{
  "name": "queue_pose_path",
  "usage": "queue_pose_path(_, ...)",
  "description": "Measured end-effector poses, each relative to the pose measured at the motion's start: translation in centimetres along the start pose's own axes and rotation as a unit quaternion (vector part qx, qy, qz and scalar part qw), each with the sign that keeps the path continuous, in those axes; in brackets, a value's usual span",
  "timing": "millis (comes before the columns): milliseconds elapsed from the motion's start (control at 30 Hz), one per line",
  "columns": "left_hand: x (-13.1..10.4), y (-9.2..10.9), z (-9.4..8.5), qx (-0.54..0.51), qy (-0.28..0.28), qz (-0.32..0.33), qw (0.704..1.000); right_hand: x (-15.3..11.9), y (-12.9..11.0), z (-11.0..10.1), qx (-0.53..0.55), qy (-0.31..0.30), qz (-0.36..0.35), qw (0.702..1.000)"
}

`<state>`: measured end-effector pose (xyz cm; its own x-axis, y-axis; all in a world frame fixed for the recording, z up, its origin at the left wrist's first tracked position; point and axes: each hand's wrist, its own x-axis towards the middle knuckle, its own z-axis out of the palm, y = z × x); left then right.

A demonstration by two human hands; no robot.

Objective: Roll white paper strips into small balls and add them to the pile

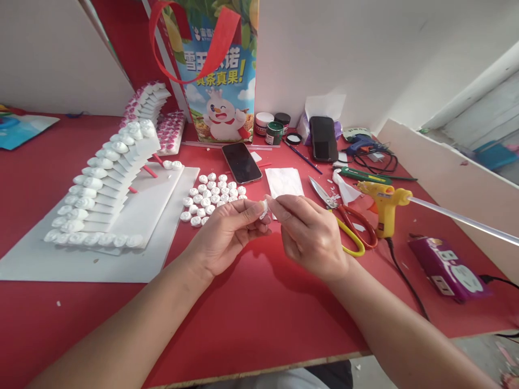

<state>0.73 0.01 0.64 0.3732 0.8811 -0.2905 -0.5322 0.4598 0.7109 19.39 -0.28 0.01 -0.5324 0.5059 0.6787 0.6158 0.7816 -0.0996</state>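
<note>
My left hand (231,229) pinches a small white rolled piece (264,209) between thumb and fingers, probably a paper rosette. From the other side my right hand (310,229) closes its thumb and forefinger at the edge of the same piece; its fingertips partly cover it. Just beyond the left hand lie several finished white rosettes (208,193), some hidden behind its fingers. A stack of white paper squares (284,182) rests behind both hands. At the left stands a curved, stepped white model (111,173) edged with rosettes, on a white board (32,265).
Scissors (330,201) with red and yellow handles lie right of my hands, near a yellow glue gun (383,202) with a long stick. A purple power strip (448,267), two phones (242,162), paint jars (274,132) and a large bag (221,102) surround the red tabletop (251,319).
</note>
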Motion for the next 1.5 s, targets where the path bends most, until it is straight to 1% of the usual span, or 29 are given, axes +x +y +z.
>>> queue_pose_path(100, 0.0, -0.2, 0.0, -0.007, -0.002, 0.004, 1.000, 0.0, -0.1, -0.1, -0.015, -0.011, 0.005, 1.000)
queue_pose_path(300, 0.1, -0.5, -0.1, -0.035, -0.001, -0.005, 0.999, 0.2, -0.7, 0.3, -0.039, -0.001, 0.002, 0.999)
queue_pose_path(400, 0.3, -0.7, -0.2, -0.044, 0.008, 0.006, 0.999, 0.3, -1.3, 0.6, -0.045, -0.007, 0.019, 0.999)
queue_pose_path(500, 0.5, -1.0, -0.4, -0.044, 0.013, 0.016, 0.999, 0.2, -1.6, 0.9, -0.048, -0.027, 0.039, 0.998)
queue_pose_path(667, 0.6, -0.9, -0.4, -0.039, 0.008, 0.024, 0.999, -0.1, -1.6, 1.0, -0.051, -0.038, 0.051, 0.997)
queue_pose_path(800, 0.6, -0.6, -0.5, -0.023, -0.009, 0.028, 0.999, 0.0, -1.5, 0.7, 0.010, -0.026, 0.061, 0.998)
queue_pose_path(933, 0.7, -0.5, -0.6, 0.019, -0.007, 0.044, 0.999, 0.0, -1.4, 0.5, 0.085, -0.005, 0.090, 0.992)
queue_pose_path(1033, 0.8, -0.5, -0.8, 0.059, 0.003, 0.073, 0.996, 0.0, -1.2, 0.3, 0.164, 0.028, 0.128, 0.978)
queue_pose_path(1100, 0.7, -0.4, -0.9, 0.112, 0.028, 0.122, 0.986, 0.1, -1.1, 0.2, 0.222, 0.043, 0.151, 0.962)
queue_pose_path(1167, 0.5, -0.3, -0.8, 0.180, 0.054, 0.181, 0.965, 0.3, -1.0, -0.1, 0.272, 0.053, 0.173, 0.945)
queue_pose_path(1200, 0.4, -0.2, -0.7, 0.211, 0.064, 0.206, 0.953, 0.4, -1.0, -0.2, 0.298, 0.054, 0.193, 0.933)
queue_pose_path(1267, 0.2, -0.1, -0.5, 0.249, 0.074, 0.246, 0.934, 0.5, -1.1, -0.4, 0.357, 0.053, 0.249, 0.899)
queue_pose_path(1333, 0.0, -0.1, -0.3, 0.267, 0.082, 0.270, 0.922, 0.7, -1.3, -0.5, 0.405, 0.049, 0.308, 0.860)
queue_pose_path(1367, 0.0, -0.1, -0.3, 0.274, 0.084, 0.276, 0.918, 0.7, -1.4, -0.5, 0.418, 0.050, 0.323, 0.848)
queue_pose_path(1400, 0.0, -0.2, -0.3, 0.280, 0.086, 0.278, 0.915, 0.7, -1.4, -0.5, 0.422, 0.051, 0.329, 0.844)
queue_pose_path(1433, 0.0, -0.3, -0.3, 0.284, 0.086, 0.278, 0.913, 0.7, -1.4, -0.4, 0.417, 0.049, 0.326, 0.847)
queue_pose_path(1500, 0.0, -0.4, -0.4, 0.288, 0.086, 0.280, 0.911, 0.6, -1.5, -0.3, 0.393, 0.044, 0.305, 0.866)
